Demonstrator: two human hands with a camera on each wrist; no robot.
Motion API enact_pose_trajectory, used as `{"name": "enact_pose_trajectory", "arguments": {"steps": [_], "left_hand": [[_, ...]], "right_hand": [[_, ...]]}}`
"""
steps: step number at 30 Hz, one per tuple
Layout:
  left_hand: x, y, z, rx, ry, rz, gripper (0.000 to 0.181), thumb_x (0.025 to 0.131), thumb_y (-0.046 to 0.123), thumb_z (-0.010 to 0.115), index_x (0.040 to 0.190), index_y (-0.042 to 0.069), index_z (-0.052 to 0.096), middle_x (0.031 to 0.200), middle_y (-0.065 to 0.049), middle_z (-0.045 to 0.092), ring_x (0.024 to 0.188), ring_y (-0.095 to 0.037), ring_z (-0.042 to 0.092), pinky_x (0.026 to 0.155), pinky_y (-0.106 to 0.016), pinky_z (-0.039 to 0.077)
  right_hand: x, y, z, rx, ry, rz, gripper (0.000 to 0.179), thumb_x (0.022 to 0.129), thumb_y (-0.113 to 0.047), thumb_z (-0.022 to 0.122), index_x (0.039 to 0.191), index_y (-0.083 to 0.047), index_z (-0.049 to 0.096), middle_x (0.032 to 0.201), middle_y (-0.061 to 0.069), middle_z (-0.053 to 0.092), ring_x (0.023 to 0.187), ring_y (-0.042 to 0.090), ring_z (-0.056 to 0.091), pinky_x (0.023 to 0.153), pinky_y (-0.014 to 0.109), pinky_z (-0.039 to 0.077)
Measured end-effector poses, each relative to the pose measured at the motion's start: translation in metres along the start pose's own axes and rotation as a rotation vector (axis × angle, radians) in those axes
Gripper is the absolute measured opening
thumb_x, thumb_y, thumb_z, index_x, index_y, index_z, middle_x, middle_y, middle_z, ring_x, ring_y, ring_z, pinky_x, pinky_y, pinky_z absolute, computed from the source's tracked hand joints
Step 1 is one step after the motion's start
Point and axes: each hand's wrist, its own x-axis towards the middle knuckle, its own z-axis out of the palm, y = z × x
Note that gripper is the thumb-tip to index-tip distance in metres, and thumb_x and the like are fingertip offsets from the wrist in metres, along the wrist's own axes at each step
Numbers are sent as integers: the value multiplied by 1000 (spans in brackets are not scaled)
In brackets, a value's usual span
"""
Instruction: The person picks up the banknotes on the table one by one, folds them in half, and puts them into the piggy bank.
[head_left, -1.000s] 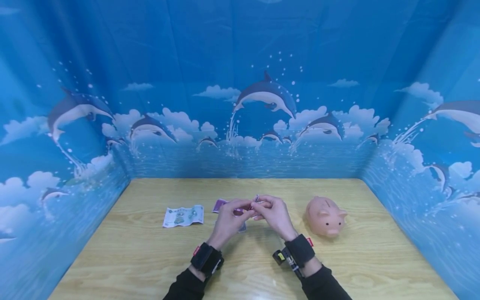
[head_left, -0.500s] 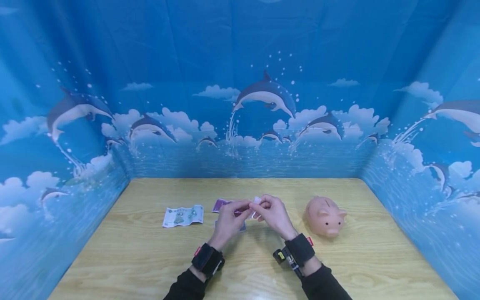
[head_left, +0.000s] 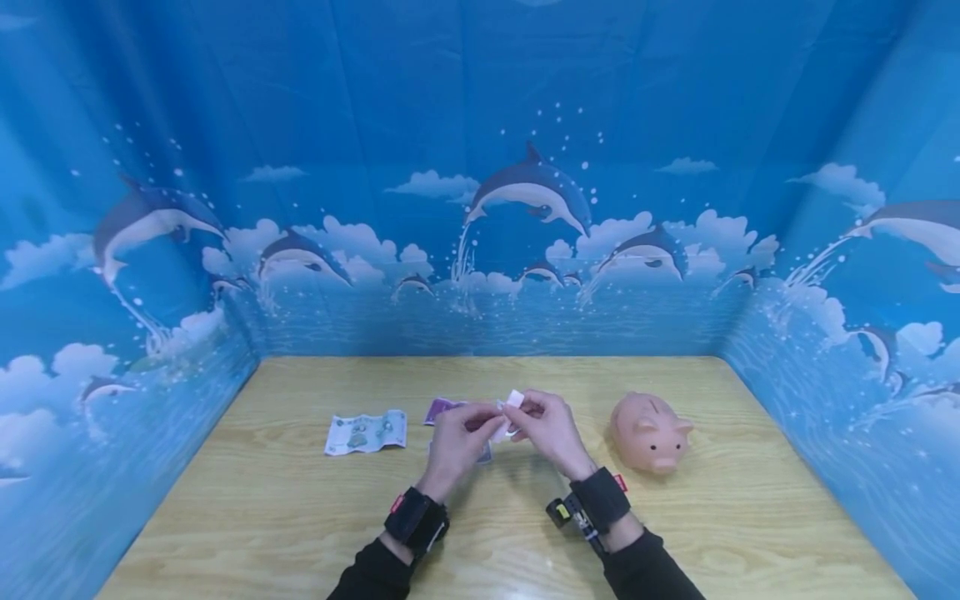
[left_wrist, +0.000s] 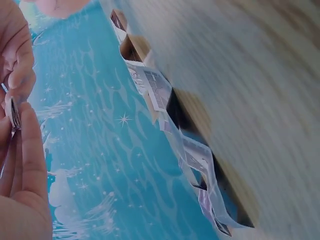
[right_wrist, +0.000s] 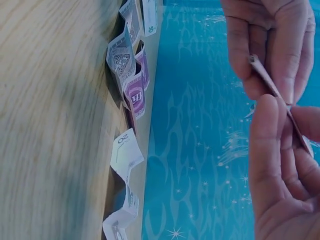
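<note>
Above the middle of the table, both hands pinch a small folded banknote (head_left: 516,399) between thumbs and fingers. The left hand (head_left: 457,440) grips its left side, and the right hand (head_left: 553,428) its right side. In the head view a pale face of the note shows above the fingertips. Edge-on in the right wrist view, the folded note (right_wrist: 272,85) looks thin and layered. Behind and below the left hand lie a purple banknote (head_left: 441,408) and a grey-blue banknote (head_left: 485,455), both partly hidden by it.
A creased greenish banknote (head_left: 367,432) lies on the table (head_left: 300,517) to the left. On the right stands a pink piggy bank (head_left: 651,435) with a slot on its back. A blue dolphin-print curtain (head_left: 480,317) encloses the table's back and sides.
The folded banknote has turned between the fingers from nearly edge-on to showing a pale face. Both hands stay in about the same place, with small finger shifts.
</note>
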Motion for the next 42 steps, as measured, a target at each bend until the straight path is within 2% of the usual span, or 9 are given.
{"name": "enact_pose_trajectory", "arguments": {"steps": [6,10,18,24,28,34,37,42], "left_hand": [[-2,1,2,90,-53,44,19,85,20,76,103,13,77,94,-5,77,79,-10,72,69,-17,58],[-3,0,3,149,-67,85,25,83,18,78,107,10,75,96,-9,76,80,-15,74,70,-18,59],[-2,3,3,153,-79,40,27,88,17,73,114,10,72,102,-9,75,87,-15,73,73,-16,58],[0,2,2,145,-64,103,27,89,13,71,115,8,72,105,-11,75,88,-17,73,74,-18,58],[0,1,3,125,-90,139,28,89,7,69,117,5,70,108,-13,73,92,-19,73,77,-21,59],[0,5,2,94,-129,112,30,91,4,67,121,5,68,112,-15,72,98,-20,72,81,-21,58],[-2,7,2,102,-127,98,30,90,5,67,120,6,68,112,-14,72,97,-21,72,81,-21,58],[-5,8,7,92,-133,89,29,89,6,70,118,6,70,110,-13,73,94,-21,72,81,-23,59]], "right_hand": [[10,20,0,57,147,59,16,91,-7,67,97,8,70,81,17,70,66,22,70,68,40,62],[14,29,-1,81,182,72,17,91,-12,69,95,5,71,80,13,71,66,18,70,67,37,62],[14,29,-4,211,44,69,26,94,-10,64,111,10,66,96,20,72,81,17,71,75,35,62],[14,28,-5,223,-29,89,26,95,-11,64,115,5,67,103,18,71,87,18,71,77,34,62],[13,29,-6,240,-39,92,29,95,-10,63,119,7,64,107,18,70,88,18,71,78,34,62],[10,28,-8,262,-81,84,39,96,-9,61,128,15,54,113,20,68,90,14,69,79,32,61],[9,28,-10,254,-104,73,40,97,-11,61,127,14,55,117,21,66,93,14,69,81,34,61],[6,33,-16,221,-143,58,34,96,-15,62,118,11,60,116,19,66,95,17,69,81,38,61]]}}
